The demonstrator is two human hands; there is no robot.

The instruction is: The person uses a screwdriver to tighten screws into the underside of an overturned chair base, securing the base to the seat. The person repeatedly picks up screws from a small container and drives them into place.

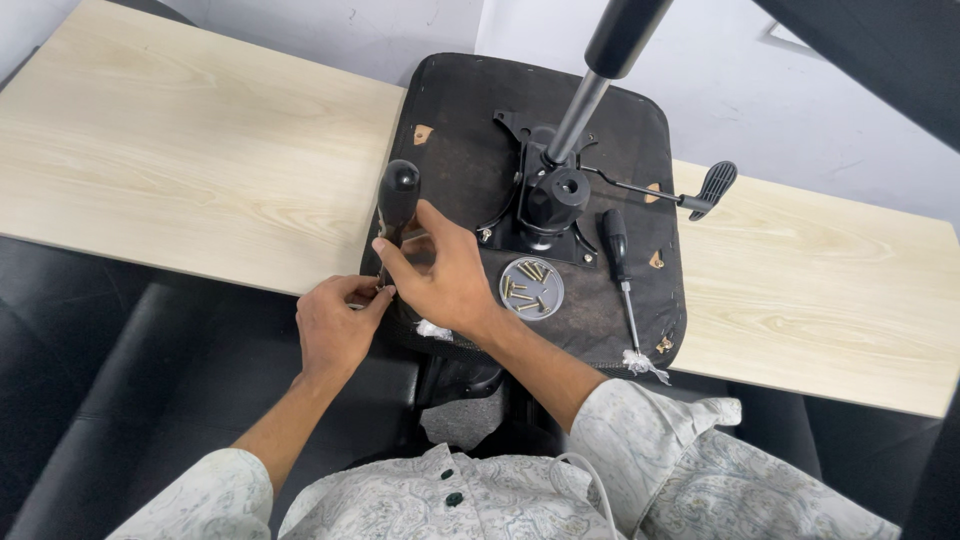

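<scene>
An upturned office chair seat (470,150) lies black underside up on a pale wooden tabletop (180,150), its near edge overhanging toward the person. A black-handled screwdriver (396,205) stands nearly upright at the seat's front left edge. The right hand (445,275) is wrapped around its lower handle and shaft, fingers closed on it. The left hand (335,325) is pinched together at the tool's tip, just under the right hand, touching the seat's edge; what it pinches is hidden. The black tilt mechanism (550,200) sits bolted at the seat's centre with a gas lift cylinder (590,85) rising from it and a lever (700,190) reaching right. A round metal dish of screws (531,287) rests just in front, and a second screwdriver (620,270) lies beside it.
</scene>
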